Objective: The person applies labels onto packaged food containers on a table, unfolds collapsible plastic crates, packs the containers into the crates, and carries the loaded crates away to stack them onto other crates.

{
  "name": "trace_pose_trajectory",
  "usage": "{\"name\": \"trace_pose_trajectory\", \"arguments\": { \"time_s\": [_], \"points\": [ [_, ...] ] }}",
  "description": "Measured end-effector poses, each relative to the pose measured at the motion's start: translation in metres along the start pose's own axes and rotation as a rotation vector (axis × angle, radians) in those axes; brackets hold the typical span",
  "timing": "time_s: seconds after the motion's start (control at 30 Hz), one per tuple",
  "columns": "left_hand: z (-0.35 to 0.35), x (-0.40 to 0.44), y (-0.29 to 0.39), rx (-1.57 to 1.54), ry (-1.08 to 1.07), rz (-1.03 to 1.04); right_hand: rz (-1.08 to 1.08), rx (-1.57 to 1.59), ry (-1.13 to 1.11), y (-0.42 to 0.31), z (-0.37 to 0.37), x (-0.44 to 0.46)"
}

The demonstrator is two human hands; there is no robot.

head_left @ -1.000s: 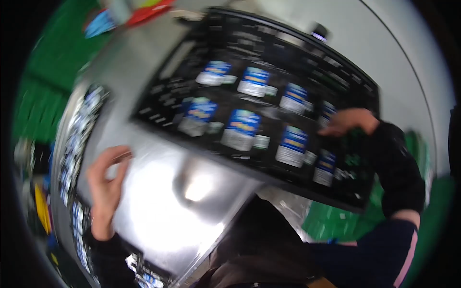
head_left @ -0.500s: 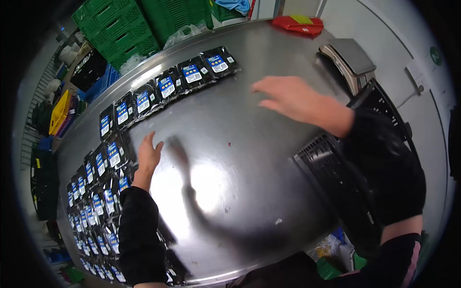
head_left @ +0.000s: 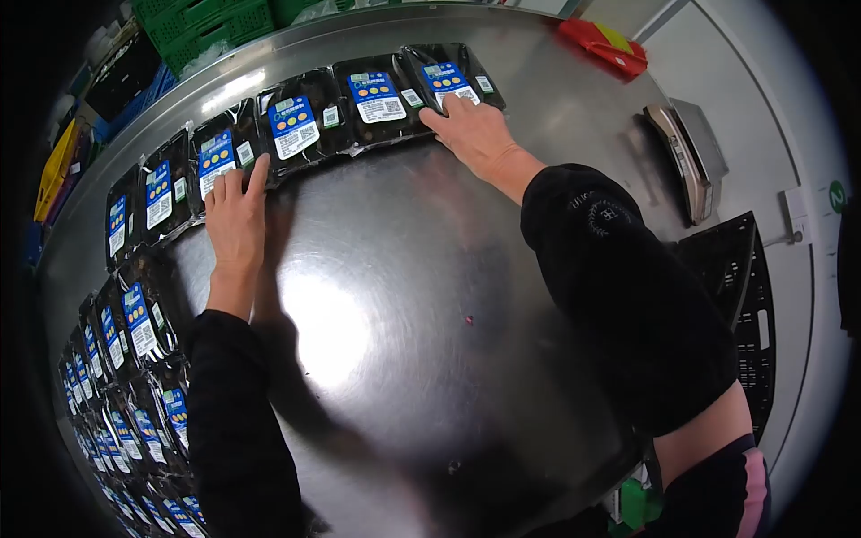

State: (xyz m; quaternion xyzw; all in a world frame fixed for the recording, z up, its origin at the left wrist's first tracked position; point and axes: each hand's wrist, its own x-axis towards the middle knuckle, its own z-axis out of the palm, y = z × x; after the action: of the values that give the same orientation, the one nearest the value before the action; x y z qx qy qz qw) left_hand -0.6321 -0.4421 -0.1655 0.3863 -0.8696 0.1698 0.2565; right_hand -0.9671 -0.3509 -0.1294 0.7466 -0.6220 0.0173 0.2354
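A row of black plastic-wrapped trays with blue and white labels runs along the far side of the steel table. My right hand has its fingertips on the near edge of the rightmost wrapped tray, over its label. My left hand reaches up to another wrapped tray left of the row's middle, fingers extended at its near edge. Neither hand is wrapped round a tray. What is inside the trays is too dark to make out.
Several more rows of wrapped trays cover the table's left side. A red bag lies at the far right, with a scale nearer me. Black crates stand at the right edge. Green crates are stacked behind the table.
Both hands have moved forward from above the bare steel to the far row of trays. The view has shifted closer to that row.
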Motion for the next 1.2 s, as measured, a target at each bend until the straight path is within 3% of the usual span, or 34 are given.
{"name": "trace_pose_trajectory", "arguments": {
  "time_s": [0.13, 0.27, 0.33, 0.47, 0.53, 0.57, 0.63, 0.67, 0.73, 0.8, 0.87, 0.9, 0.97, 1.0, 1.03, 1.1, 1.13, 1.2],
  "points": [
    [0.014, 0.01, -0.007, -0.051, 0.055, 0.14, -0.097, 0.099, 0.037, 0.009, -0.001, 0.005],
    [0.007, 0.022, -0.006, -0.118, -0.001, 0.216, -0.083, 0.106, -0.063, 0.01, -0.02, 0.01],
    [-0.004, 0.017, 0.0, -0.169, -0.144, 0.208, -0.155, 0.157, -0.038, 0.018, -0.036, 0.006],
    [-0.063, -0.018, 0.015, -0.499, -0.131, 0.177, -0.151, 0.455, -0.237, 0.031, -0.116, -0.012],
    [-0.135, -0.029, 0.031, -0.689, -0.242, 0.026, -0.092, 0.734, -0.3, 0.036, -0.176, -0.033],
    [-0.162, -0.037, 0.031, -0.811, -0.294, -0.045, -0.239, 0.785, -0.208, 0.044, -0.189, -0.043],
    [-0.215, -0.054, 0.016, -0.932, -0.491, -0.203, -0.002, 0.907, -0.469, 0.052, -0.271, -0.072],
    [-0.243, -0.058, 0.021, -0.969, -0.474, -0.221, 0.134, 1.03, -0.483, 0.057, -0.306, -0.092],
    [-0.297, -0.062, 0.023, -1.055, -0.636, -0.299, 0.281, 1.149, -0.36, 0.065, -0.386, -0.145],
    [-0.324, -0.074, 0.011, -1.166, -0.644, -0.238, 0.425, 1.197, -0.177, 0.068, -0.457, -0.206],
    [-0.43, -0.04, 0.099, -1.285, -0.595, -0.391, 0.562, 1.268, -0.068, 0.077, -0.522, -0.272],
    [-0.455, -0.028, 0.126, -1.334, -0.525, -0.326, 0.562, 1.312, 0.028, 0.086, -0.55, -0.307],
    [-0.489, 0.01, 0.154, -1.216, -0.501, -0.017, 0.917, 1.422, -0.078, 0.087, -0.644, -0.355],
    [-0.504, 0.027, 0.176, -1.144, -0.466, 0.117, 0.957, 1.399, -0.022, 0.094, -0.654, -0.385],
    [-0.481, 0.039, 0.18, -1.218, -0.367, -0.043, 0.997, 1.374, 0.035, 0.102, -0.664, -0.414],
    [-0.414, 0.061, 0.216, -1.258, -0.296, 0.147, 1.0, 0.872, 0.074, 0.107, -0.626, -0.469],
    [-0.411, 0.095, 0.264, -1.2, -0.314, 0.489, 1.015, 0.732, 0.039, 0.119, -0.616, -0.489],
    [-0.408, 0.112, 0.356, -1.245, -0.174, 0.647, 1.163, 0.659, -0.056, 0.12, -0.601, -0.519]
  ]
}}
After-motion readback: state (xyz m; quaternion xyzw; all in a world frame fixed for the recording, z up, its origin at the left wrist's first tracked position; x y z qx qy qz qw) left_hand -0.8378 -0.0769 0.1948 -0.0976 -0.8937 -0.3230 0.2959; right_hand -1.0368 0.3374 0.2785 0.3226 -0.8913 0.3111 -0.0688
